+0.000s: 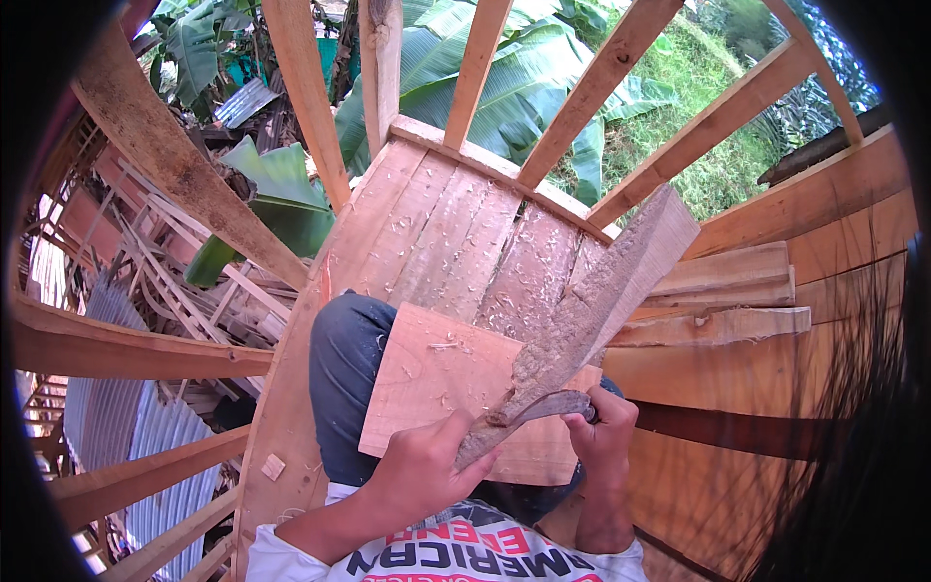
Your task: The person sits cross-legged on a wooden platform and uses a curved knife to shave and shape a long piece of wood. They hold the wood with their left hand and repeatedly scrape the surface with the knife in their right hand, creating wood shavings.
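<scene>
Over the lap board [436,388], the left hand [425,464] grips 1 rough timber [626,291], seemingly to steady it. Beside the board's right edge, the right hand [603,432] clasps 1 curved blade [551,404].

Plank floor [417,223], timber posts [599,92], broad green leaves [529,78] beyond, daylight.

Wht. T-shirt [446,543] w/ short sleeves [281,555], bold red & blk. lettering [436,558] across the front, plus some grey print [473,512]. Trousers [337,388] dk. blue w/ creases nr. the L knee [357,315]. L hand [427,456] & R hand [603,427] both bare.
</scene>
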Demonstrator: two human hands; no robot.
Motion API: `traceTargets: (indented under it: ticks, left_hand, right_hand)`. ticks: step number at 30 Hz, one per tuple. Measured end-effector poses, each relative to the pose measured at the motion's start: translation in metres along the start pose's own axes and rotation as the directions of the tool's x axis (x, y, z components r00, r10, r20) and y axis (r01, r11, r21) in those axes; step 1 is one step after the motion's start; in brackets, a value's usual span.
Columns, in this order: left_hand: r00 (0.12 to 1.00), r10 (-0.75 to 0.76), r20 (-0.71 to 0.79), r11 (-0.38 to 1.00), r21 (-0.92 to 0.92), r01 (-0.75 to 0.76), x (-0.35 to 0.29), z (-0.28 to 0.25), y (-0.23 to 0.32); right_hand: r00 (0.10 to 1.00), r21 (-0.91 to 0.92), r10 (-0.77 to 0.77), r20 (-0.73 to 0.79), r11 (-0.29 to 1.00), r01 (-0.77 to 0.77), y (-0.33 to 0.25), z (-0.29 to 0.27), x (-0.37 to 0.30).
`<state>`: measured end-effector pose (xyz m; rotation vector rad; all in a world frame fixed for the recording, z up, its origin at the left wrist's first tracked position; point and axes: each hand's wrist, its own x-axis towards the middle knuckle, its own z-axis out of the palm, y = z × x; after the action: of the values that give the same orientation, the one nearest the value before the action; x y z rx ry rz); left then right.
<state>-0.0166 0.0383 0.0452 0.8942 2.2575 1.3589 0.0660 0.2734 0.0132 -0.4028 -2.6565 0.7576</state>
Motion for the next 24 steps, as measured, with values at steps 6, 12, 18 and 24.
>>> traceTargets:
  ticks: [6,12,18,24]
  left_hand:
    - [0.999,-0.036,0.037,0.999,0.015,0.035,-0.005,0.01,0.0]
    - [0.99,-0.116,0.077,0.993,0.016,0.115,-0.017,0.017,-0.009]
    - [0.995,-0.1,-0.024,0.994,0.034,0.101,0.008,0.004,-0.003]
    - [1.0,-0.026,0.002,0.99,0.141,0.025,0.011,0.009,0.0]
  right_hand:
    - [0.97,0.182,0.113,-0.216,0.981,-0.074,0.034,-0.009,0.03]
    - [0.921,0.381,0.353,-0.162,0.884,-0.271,0.074,-0.028,0.014]
    - [0.974,0.189,0.094,0.208,0.973,-0.134,-0.002,0.019,-0.027]
    - [0.98,0.111,0.114,0.163,0.985,-0.133,0.004,0.013,-0.02]
